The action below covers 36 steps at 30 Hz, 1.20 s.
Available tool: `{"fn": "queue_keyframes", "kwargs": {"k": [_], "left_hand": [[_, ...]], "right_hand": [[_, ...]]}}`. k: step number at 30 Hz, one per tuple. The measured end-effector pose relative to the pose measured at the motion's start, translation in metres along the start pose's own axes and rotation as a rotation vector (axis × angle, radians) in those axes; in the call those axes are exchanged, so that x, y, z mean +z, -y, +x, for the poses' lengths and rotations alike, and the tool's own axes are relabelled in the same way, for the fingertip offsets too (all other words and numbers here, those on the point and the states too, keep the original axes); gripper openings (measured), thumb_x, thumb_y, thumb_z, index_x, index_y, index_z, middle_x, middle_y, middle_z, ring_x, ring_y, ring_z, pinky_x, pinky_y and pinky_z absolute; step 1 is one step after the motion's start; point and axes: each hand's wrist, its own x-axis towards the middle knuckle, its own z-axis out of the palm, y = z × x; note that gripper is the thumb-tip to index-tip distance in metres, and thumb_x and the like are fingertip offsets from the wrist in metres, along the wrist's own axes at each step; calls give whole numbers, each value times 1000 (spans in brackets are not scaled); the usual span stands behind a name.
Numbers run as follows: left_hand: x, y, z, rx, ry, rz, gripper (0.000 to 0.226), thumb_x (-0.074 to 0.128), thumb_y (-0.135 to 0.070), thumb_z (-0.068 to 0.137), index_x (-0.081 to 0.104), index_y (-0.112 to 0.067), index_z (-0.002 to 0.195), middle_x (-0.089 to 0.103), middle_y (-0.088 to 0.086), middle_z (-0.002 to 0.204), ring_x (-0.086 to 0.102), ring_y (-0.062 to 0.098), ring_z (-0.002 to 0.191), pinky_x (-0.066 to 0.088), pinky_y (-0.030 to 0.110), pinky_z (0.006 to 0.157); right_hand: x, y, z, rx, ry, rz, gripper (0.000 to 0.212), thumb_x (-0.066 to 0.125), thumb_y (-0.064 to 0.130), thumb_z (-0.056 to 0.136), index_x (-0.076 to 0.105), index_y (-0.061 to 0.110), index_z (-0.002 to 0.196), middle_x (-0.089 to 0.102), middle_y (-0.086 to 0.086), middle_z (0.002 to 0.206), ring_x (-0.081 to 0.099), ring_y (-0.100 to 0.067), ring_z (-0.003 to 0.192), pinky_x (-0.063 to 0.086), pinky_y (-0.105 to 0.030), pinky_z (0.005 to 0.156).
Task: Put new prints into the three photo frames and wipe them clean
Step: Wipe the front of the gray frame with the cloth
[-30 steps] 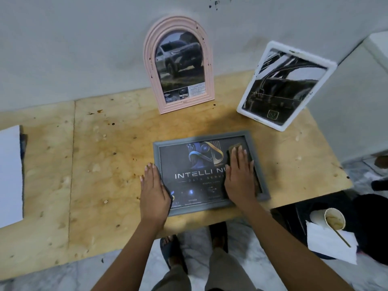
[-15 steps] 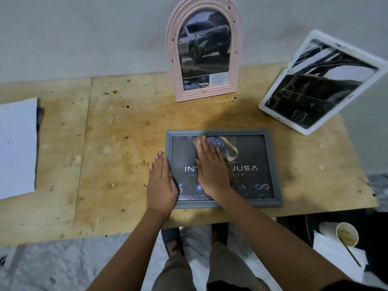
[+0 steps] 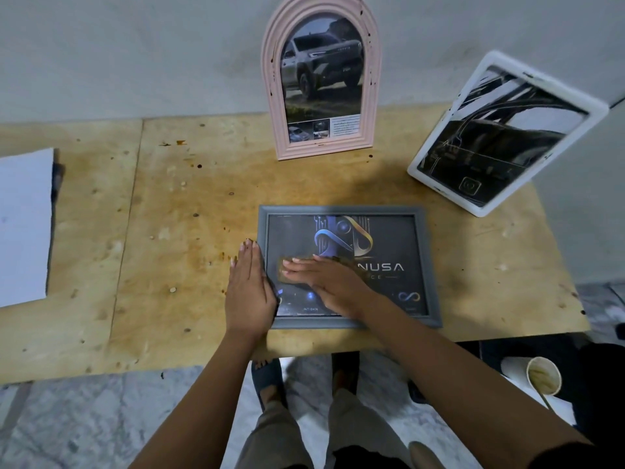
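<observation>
1. Near the front edge of the plywood tabletop (image 3: 169,252): grey rectangular photo frame (image 3: 341,210), print fitted.
2. Right hand (image 3: 326,280), flat on brown cloth (image 3: 283,278), has swept the glass right to left.
3. Left hand (image 3: 249,294), flat, braces the left rim; wiping apparently underway.

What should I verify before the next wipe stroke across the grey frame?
1. The grey frame lies flat, wholly on the table: ok.
2. The left grip presses flat on the frame's left rail, steadying it: ok.
3. The brown cloth sits under the right grip, fingers straight, on the glass: ok.
4. The glass to the right of the cloth is unobstructed: ok.
5. The glass is free of smears: cannot tell.
6. The pink arched frame and white frame stand at the table's back, apart from the grey frame: ok.
</observation>
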Motion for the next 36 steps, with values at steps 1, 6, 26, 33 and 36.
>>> {"fn": "queue_keyframes", "kwargs": {"k": [1,6,26,33,36], "left_hand": [[0,0,0,-1,-2,5,57,24,-16,90,25,-2,146,22,11,154,14,18,144,-10,15,113],[0,1,-1,0,-8,40,57,24,-15,90,24,-3,146,21,10,155,12,18,144,-8,18,114],[-6,-3,0,-23,23,-72,55,23,-18,93,24,-3,146,19,10,155,9,19,145,-4,27,117],[-24,6,8,38,106,-114,57,26,-25,92,29,-4,145,23,9,154,9,21,145,-4,29,116],[-28,11,15,61,165,-97,52,35,-20,97,28,-6,146,19,8,155,6,21,145,-4,31,116]], "right_hand": [[0,1,-5,-13,1,38,53,45,-13,81,59,11,126,52,-2,137,38,-9,131,16,-23,112],[-7,11,-34,80,54,213,39,42,-2,89,68,13,113,61,3,126,46,-2,124,26,-23,110],[-79,8,-77,905,-614,473,36,36,-4,88,66,11,75,64,-5,84,55,-16,85,42,-18,70],[-40,71,-49,726,-582,306,4,71,12,80,70,12,84,63,4,81,55,6,73,42,-12,69],[-5,90,-36,587,-430,225,10,73,14,79,71,15,89,57,2,85,52,3,74,37,-5,69]]}}
